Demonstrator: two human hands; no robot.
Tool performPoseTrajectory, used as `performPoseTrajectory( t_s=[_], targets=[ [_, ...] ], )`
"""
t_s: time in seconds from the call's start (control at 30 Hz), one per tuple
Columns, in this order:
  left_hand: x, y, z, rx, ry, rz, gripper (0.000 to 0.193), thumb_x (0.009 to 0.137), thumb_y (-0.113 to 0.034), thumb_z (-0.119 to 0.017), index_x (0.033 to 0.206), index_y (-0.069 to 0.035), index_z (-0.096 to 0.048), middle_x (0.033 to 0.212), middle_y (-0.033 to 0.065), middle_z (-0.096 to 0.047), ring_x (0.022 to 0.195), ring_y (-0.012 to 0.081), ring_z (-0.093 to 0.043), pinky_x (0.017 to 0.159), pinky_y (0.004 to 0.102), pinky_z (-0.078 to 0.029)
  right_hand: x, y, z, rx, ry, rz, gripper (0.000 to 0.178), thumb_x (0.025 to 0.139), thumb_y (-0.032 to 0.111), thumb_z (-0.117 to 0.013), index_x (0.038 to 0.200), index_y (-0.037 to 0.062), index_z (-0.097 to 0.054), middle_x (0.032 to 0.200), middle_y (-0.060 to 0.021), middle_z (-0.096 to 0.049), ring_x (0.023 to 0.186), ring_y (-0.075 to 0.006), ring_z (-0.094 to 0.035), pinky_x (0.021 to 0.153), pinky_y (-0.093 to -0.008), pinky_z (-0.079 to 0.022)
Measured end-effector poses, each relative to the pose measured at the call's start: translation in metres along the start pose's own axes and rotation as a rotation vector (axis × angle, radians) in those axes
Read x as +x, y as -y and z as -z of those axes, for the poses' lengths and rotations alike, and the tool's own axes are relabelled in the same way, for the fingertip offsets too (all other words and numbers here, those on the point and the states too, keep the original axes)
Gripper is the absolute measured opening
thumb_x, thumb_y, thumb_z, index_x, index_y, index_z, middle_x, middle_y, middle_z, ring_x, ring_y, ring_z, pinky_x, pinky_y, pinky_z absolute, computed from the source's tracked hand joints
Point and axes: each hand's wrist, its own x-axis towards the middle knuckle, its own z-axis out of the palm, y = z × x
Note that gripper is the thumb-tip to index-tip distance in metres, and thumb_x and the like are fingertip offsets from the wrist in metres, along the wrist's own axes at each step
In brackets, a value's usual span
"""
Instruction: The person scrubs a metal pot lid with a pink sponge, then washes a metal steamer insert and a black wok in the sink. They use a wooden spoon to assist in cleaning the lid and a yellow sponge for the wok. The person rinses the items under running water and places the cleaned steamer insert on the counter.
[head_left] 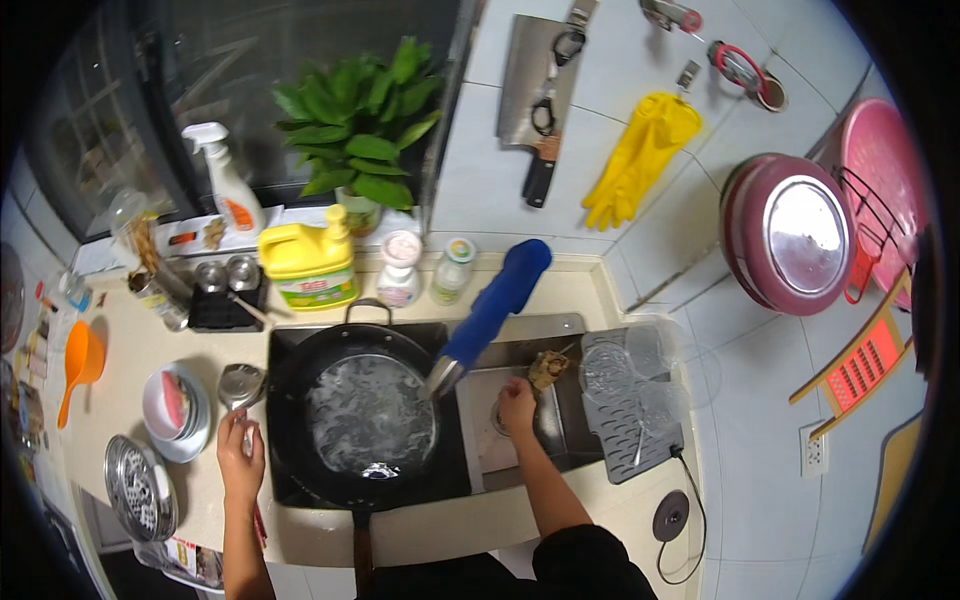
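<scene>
My left hand point(241, 455) is closed at the counter left of the sink, around what looks like the handle of a metal ladle point(241, 384). The ladle's bowl lies just beyond my fingers. My right hand point(517, 406) reaches down into the right sink basin point(488, 462), fingers curled at a round rim by the drain; what they grip is hidden. A brown, crumpled clump point(547, 370) sits beyond it. In the left basin rests a large black wok point(290, 420) holding cloudy water. A blue-sleeved faucet point(500, 300) angles over the wok's right edge.
Stacked bowls point(192, 440), a steel steamer plate point(140, 488) and an orange scoop point(84, 352) stand left. Behind are a yellow jug point(308, 268) and jars. A grey drying mat point(622, 440) with clear lids and a corded black base point(671, 516) lie right. The wok's handle point(363, 555) juts toward me.
</scene>
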Motion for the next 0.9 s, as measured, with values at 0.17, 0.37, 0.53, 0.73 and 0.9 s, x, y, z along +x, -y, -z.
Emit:
performPoseTrajectory(
  t_s=[0.17, 0.37, 0.53, 0.73, 0.9],
  targets=[
    [-0.031, -0.031, -0.014, 0.066, 0.125, -0.036, 0.008, 0.075, 0.004, -0.058, 0.082, 0.001, -0.059, 0.101, 0.0182, -0.057, 0.095, 0.0351, -0.056, 0.083, 0.0385, -0.045, 0.085, -0.078, 0.022, -0.287, -0.074, -0.419, 0.075, 0.073, 0.021, -0.068, 0.136, 0.0112, -0.028, 0.131, -0.034, -0.031, 0.11, -0.048, -0.046, 0.091, -0.045, -0.042],
    [-0.047, -0.051, -0.028, 0.13, 0.223, -0.037, 0.01, 0.072, 0.005, -0.06, 0.081, 0.0, -0.059, 0.098, 0.016, -0.058, 0.089, 0.0328, -0.058, 0.079, 0.037, -0.047, 0.127, -0.158, 0.018, -0.415, -0.039, -0.281, 0.067, 0.074, 0.02, -0.069, 0.128, 0.0107, -0.029, 0.126, -0.0331, -0.028, 0.108, -0.0463, -0.046, 0.089, -0.0426, -0.043],
    [-0.058, -0.07, -0.029, 0.047, 0.235, -0.007, 0.012, 0.07, 0.006, -0.06, 0.081, 0.0, -0.059, 0.095, 0.0152, -0.059, 0.084, 0.0319, -0.059, 0.073, 0.0363, -0.049, 0.038, -0.049, 0.039, -0.343, 0.024, 0.037, 0.036, 0.073, 0.015, -0.07, 0.097, 0.0014, -0.047, 0.104, -0.0227, -0.046, 0.089, -0.0339, -0.054, 0.077, -0.0403, -0.047],
    [-0.078, -0.058, -0.036, -0.067, 0.261, -0.001, 0.014, 0.07, 0.006, -0.062, 0.082, -0.001, -0.059, 0.087, 0.0154, -0.062, 0.082, 0.0322, -0.061, 0.072, 0.0354, -0.049, -0.07, 0.076, 0.06, 0.139, 0.488, 0.205, 0.029, 0.077, 0.013, -0.071, 0.092, 0.0054, -0.047, 0.084, -0.0067, -0.05, 0.071, -0.0088, -0.051, 0.054, -0.022, -0.042],
    [-0.097, -0.067, -0.035, -0.138, 0.273, 0.004, 0.013, 0.069, 0.006, -0.063, 0.08, -0.001, -0.06, 0.086, 0.0128, -0.062, 0.08, 0.0297, -0.062, 0.07, 0.0338, -0.051, -0.089, 0.101, -0.054, -0.049, 0.583, 0.701, 0.057, 0.074, -0.005, -0.057, 0.127, 0.0027, -0.037, 0.127, -0.0267, -0.037, 0.116, -0.0393, -0.043, 0.094, -0.0365, -0.04]
  ],
)
